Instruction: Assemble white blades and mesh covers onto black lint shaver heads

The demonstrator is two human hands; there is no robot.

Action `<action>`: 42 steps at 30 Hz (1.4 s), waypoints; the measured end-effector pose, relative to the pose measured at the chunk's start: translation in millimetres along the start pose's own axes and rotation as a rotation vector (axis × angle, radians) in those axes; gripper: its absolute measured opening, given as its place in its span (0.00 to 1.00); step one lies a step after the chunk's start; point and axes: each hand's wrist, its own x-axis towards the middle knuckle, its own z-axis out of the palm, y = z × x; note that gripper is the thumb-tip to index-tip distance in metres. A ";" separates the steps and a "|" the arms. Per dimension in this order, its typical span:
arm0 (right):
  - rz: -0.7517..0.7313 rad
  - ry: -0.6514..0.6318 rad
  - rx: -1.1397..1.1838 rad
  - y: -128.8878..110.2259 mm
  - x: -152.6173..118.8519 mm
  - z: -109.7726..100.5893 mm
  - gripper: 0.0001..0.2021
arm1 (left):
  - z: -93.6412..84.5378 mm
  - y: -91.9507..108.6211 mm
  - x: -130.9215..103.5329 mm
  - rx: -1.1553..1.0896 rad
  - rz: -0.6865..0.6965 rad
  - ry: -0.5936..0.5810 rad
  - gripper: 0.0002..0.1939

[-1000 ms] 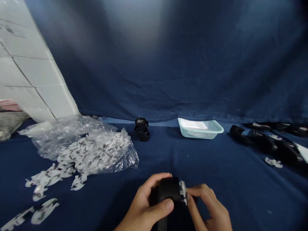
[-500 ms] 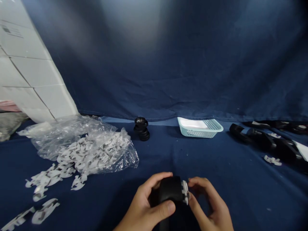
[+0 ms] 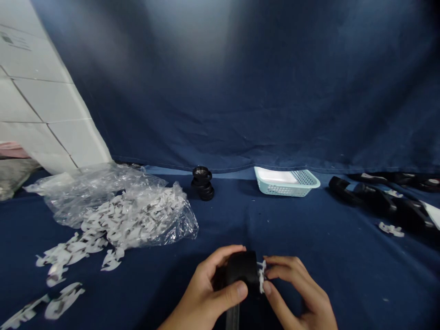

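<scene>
My left hand wraps around a black rounded part at the bottom centre, thumb and fingers closed on it. My right hand pinches a small white flat piece against the part's right end with thumb and forefinger. A narrow black stem runs down from the part toward the frame's lower edge. Both hands hover just above the dark blue cloth.
A clear plastic bag holds many white pieces, with several spilled at the left. A short stack of black rings and a pale green basket stand at the back. More black parts lie far right.
My right thumb and forefinger have closed in on the white piece at the part's end. The view has shifted slightly.
</scene>
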 end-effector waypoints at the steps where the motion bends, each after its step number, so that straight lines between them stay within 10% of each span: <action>1: 0.016 -0.004 0.016 0.2 0.2 0.2 0.05 | -1.0 -0.6 0.7 0.001 0.004 -0.009 0.26; 19: 0.081 -0.055 0.069 3.5 -3.5 5.8 0.10 | -3.4 -14.8 1.3 0.033 -0.091 -0.040 0.29; 32: 0.054 -0.011 0.109 -1.2 1.1 6.7 0.09 | -2.6 -13.5 2.4 -0.465 -0.480 0.018 0.46; 42: 0.018 -0.068 0.095 3.6 -3.7 6.1 0.10 | -3.4 -9.7 8.7 -0.448 -0.445 -0.046 0.24</action>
